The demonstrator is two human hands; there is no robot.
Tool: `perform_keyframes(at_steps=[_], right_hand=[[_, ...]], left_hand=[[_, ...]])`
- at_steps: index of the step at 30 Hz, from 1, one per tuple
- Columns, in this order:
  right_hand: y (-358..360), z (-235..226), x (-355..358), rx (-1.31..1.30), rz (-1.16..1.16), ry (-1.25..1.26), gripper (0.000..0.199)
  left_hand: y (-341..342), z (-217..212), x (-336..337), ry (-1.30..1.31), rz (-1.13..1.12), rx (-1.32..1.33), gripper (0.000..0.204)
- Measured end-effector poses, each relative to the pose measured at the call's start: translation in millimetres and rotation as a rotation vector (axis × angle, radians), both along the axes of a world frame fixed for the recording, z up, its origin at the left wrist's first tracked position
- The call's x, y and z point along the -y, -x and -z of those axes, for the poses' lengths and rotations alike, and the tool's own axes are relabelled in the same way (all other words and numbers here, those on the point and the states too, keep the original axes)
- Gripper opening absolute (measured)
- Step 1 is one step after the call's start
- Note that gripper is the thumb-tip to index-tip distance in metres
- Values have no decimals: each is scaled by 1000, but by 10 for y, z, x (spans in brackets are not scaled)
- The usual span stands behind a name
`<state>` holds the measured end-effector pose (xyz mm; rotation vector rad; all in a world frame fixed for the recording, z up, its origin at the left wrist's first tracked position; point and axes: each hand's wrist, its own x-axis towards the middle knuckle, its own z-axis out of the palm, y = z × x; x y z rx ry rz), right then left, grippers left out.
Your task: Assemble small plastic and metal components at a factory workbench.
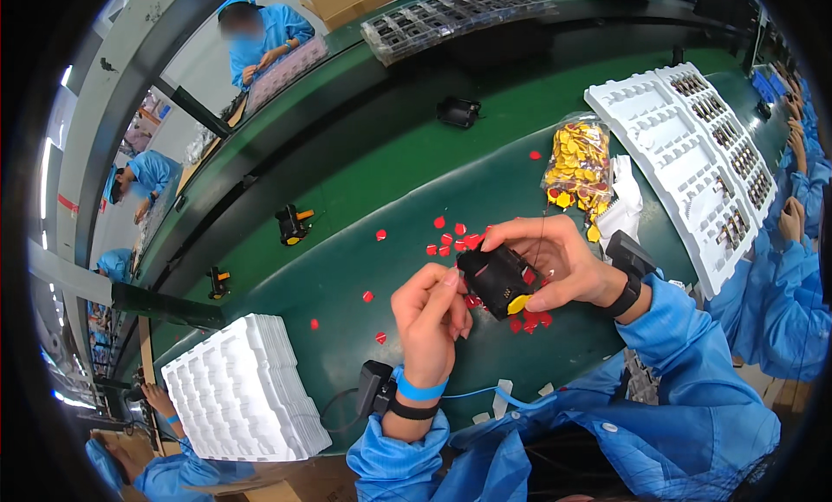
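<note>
My right hand (568,259) grips a black plastic housing (496,279) by its right side, with the thumb at the lower edge beside a yellow disc-shaped piece (518,304) on the housing. At the housing's left edge, my left hand (429,311) has thumb and forefinger pinched together. What sits between those fingertips, if anything, is hidden. A thin dark wire rises near my right fingers. Small red pieces (446,239) lie scattered on the green bench around and beneath the housing.
A clear bag of yellow pieces (579,151) lies beyond my right hand. White trays stand stacked (234,389) at left; another white tray (693,147), partly filled, lies at right. Black housings (293,225) sit on the green strip ahead. Co-workers in blue (269,34) line both sides.
</note>
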<state>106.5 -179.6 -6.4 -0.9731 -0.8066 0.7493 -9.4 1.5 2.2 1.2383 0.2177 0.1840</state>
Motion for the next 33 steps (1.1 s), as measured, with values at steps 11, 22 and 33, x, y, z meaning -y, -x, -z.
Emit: perform_keyframes(at_steps=[11, 22, 33], right_hand=[[73, -150, 18, 453, 281, 47, 66], [-110, 124, 42, 409, 525, 118, 19], [100, 8, 554, 678, 1006, 138, 11]], left_hand=[[-182, 28, 55, 15, 120, -45, 15], [-382, -118, 13, -111, -16, 18, 9], [-316, 74, 21, -20, -59, -16, 24]])
